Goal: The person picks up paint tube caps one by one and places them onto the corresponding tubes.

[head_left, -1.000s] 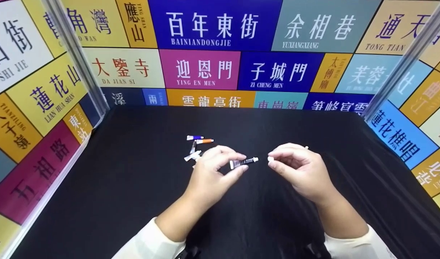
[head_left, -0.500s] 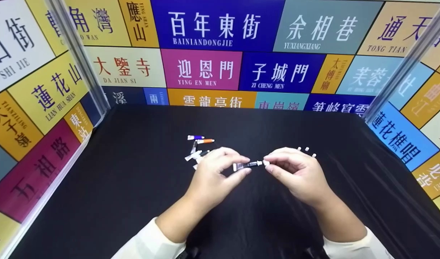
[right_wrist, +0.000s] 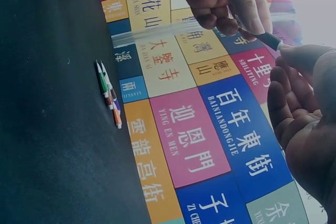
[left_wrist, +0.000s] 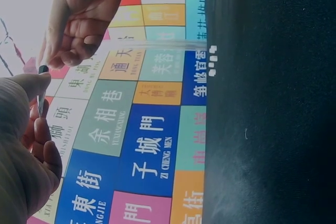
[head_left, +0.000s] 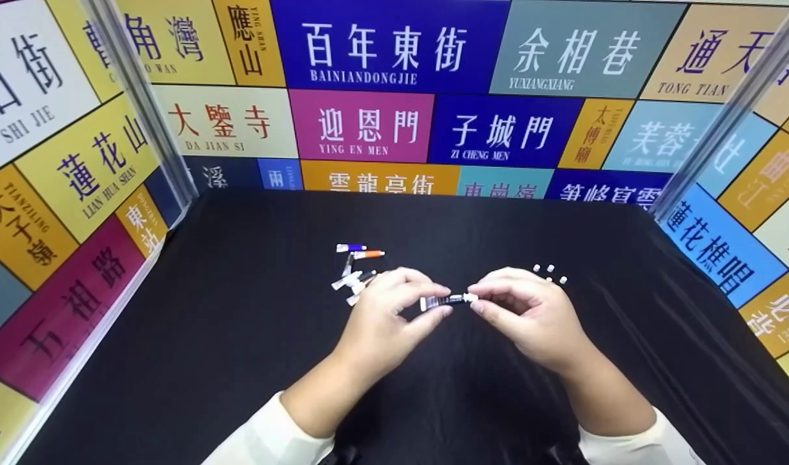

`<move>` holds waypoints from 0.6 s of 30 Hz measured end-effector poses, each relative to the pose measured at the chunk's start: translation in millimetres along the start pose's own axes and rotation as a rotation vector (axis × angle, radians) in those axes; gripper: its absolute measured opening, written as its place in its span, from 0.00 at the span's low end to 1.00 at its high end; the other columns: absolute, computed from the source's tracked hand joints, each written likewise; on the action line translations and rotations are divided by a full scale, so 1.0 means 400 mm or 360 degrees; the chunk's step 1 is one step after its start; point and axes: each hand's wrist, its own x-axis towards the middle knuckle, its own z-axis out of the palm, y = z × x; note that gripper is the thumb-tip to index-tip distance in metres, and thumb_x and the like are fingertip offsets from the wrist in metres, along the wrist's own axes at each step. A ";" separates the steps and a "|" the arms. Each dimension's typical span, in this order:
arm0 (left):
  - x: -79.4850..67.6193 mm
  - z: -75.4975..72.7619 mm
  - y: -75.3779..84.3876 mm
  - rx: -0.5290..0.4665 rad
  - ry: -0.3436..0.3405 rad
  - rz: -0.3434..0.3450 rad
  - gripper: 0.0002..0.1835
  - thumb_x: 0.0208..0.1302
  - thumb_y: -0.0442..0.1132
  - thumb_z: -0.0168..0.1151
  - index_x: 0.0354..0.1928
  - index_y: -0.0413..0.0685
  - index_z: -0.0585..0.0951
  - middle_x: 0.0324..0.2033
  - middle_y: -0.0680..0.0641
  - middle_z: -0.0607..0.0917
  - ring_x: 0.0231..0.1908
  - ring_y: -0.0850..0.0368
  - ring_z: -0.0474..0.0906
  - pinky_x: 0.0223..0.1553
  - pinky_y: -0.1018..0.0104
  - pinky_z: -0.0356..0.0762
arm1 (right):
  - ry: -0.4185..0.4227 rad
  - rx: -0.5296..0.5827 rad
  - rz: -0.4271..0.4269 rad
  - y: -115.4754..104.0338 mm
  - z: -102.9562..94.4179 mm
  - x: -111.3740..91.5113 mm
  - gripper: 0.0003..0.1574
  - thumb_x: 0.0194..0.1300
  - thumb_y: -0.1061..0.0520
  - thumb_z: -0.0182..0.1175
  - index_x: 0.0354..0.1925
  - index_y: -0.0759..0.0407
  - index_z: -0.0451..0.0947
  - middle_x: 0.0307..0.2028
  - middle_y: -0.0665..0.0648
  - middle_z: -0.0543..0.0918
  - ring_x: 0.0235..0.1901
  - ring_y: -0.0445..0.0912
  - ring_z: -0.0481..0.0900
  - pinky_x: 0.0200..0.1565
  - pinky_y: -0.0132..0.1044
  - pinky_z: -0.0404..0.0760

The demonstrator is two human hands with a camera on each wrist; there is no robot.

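My left hand [head_left: 389, 320] pinches a small paint tube [head_left: 441, 301] between thumb and fingers. The tube has a dark label and a flat pale end, and it lies level with its nozzle toward the right. My right hand [head_left: 542, 323] pinches a small white cap [head_left: 472, 298] right at the tube's nozzle; fingertips partly hide it. In the right wrist view the tube [right_wrist: 270, 40] shows dark green between the two hands. Both hands are held above the black-covered table [head_left: 239, 374].
Several more paint tubes, among them a purple one [head_left: 352, 248] and an orange one [head_left: 370, 254], lie in a loose group behind my left hand. Several small white caps [head_left: 550, 268] lie beyond my right hand. Panels with printed signs [head_left: 362, 124] enclose the table's back and sides.
The cap in my right hand has come left to the tube's nozzle, closing the gap between them. My left hand has shifted slightly right with the tube. More loose caps show.
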 end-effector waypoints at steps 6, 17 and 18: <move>-0.001 0.001 0.002 0.0008 0.0003 0.0007 0.11 0.62 0.42 0.81 0.46 0.57 0.93 0.41 0.57 0.91 0.47 0.60 0.86 0.55 0.63 0.81 | -0.0008 -0.0042 0.0053 0.002 0.001 -0.001 0.16 0.59 0.71 0.76 0.44 0.56 0.92 0.41 0.55 0.91 0.40 0.41 0.87 0.39 0.28 0.88; -0.003 0.004 0.002 0.0014 0.0000 0.0010 0.11 0.62 0.42 0.81 0.46 0.57 0.93 0.41 0.57 0.91 0.47 0.61 0.86 0.54 0.65 0.81 | 0.0014 -0.0180 0.0180 -0.004 0.005 -0.001 0.11 0.63 0.64 0.76 0.39 0.48 0.93 0.38 0.49 0.92 0.34 0.39 0.86 0.34 0.27 0.83; -0.004 0.004 0.002 0.0016 0.0000 0.0011 0.11 0.62 0.42 0.81 0.46 0.57 0.93 0.41 0.57 0.91 0.47 0.61 0.86 0.54 0.65 0.82 | 0.0013 -0.0186 0.0189 -0.003 0.006 -0.001 0.11 0.63 0.64 0.76 0.39 0.47 0.93 0.38 0.49 0.92 0.34 0.39 0.85 0.33 0.26 0.83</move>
